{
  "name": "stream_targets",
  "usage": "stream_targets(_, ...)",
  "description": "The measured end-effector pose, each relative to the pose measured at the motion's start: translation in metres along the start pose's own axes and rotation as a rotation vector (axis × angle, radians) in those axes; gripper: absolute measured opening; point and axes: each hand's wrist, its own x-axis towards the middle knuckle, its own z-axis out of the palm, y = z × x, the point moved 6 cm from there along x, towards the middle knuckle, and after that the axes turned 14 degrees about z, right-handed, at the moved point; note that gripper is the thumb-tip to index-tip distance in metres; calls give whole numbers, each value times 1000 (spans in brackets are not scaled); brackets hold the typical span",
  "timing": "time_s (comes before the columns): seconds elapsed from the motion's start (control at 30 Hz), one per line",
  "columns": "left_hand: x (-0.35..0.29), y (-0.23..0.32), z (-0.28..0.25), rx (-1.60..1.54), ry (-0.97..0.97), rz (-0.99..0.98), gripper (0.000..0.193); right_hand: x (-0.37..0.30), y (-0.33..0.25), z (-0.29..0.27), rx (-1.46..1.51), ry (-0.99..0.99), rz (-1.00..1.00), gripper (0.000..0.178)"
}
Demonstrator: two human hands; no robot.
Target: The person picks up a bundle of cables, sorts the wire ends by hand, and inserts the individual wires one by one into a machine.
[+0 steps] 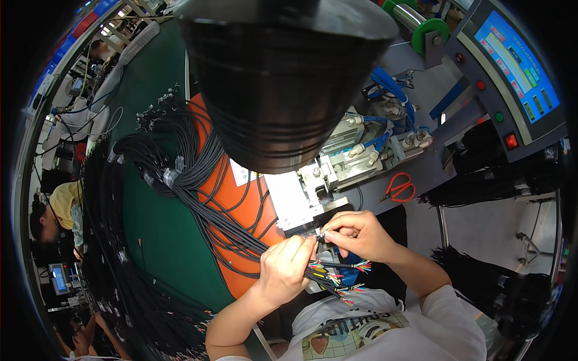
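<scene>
My left hand grips a bundle of black cables near their stripped ends, where several thin coloured wires fan out. My right hand pinches a single wire tip at the mouth of a small metal press machine. The two hands almost touch in front of the machine's white plate. The cable bundle runs back to the left over an orange mat on the green table.
A large black lamp shade hangs over the bench and hides its middle. Red-handled scissors lie right of the machine. A control panel with a screen stands at the upper right. Another person sits at the far left. More black cable bundles hang at the right.
</scene>
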Motion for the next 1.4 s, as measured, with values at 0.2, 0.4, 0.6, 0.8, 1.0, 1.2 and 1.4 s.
stream_targets(0.2,-1,-3,3,-27,-3,-28,25,0,-5,0,-47,-26,-38,11)
stream_targets(0.4,0,-2,2,-54,-29,-5,28,3,-3,-1,57,-67,22,12)
stream_targets(0.6,-1,-3,3,-43,-34,-4,30,4,0,-2,94,-73,42,12)
stream_targets(0.8,1,-2,3,-61,-54,7,27,6,6,-2,134,-106,94,11)
stream_targets(1.0,-4,-4,2,-32,37,-43,21,-3,-18,4,-322,67,-254,11)
stream_targets(1.2,-3,-6,4,-73,36,-24,24,0,-13,2,-146,4,-164,10)
stream_targets(1.4,-2,-4,4,-79,-2,-3,29,1,-13,1,-255,59,-174,5)
